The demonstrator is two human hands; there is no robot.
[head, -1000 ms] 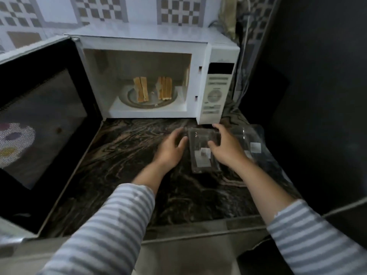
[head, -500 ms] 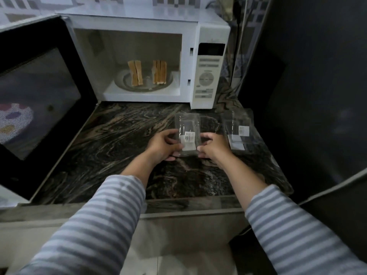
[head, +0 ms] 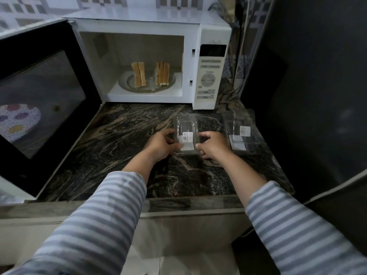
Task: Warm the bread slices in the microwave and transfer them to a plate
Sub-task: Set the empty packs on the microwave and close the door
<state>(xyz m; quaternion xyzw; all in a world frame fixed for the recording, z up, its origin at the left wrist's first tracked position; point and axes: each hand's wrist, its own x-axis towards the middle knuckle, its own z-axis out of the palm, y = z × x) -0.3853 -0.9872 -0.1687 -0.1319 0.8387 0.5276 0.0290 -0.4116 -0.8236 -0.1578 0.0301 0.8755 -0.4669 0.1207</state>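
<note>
A white microwave (head: 210, 76) stands at the back of the counter with its door swung wide to the left. On its glass turntable (head: 127, 84) several bread slices stand on edge, a left pair (head: 138, 77) and a right group (head: 162, 73). In front of it a clear plastic tray (head: 186, 124) with a barcode label rests on the dark marble counter. My left hand (head: 161, 144) grips the tray's left edge and my right hand (head: 211, 144) grips its right edge.
The open black microwave door (head: 39, 100) fills the left side. A second clear plastic tray (head: 239, 120) with a label lies at the right on the counter (head: 119, 139). A dark wall or appliance (head: 307, 96) stands on the right. The counter's front edge runs below my forearms.
Both hands drew the clear tray away from the microwave front toward me, and my left hand closed on its left edge. The second tray stayed at the right.
</note>
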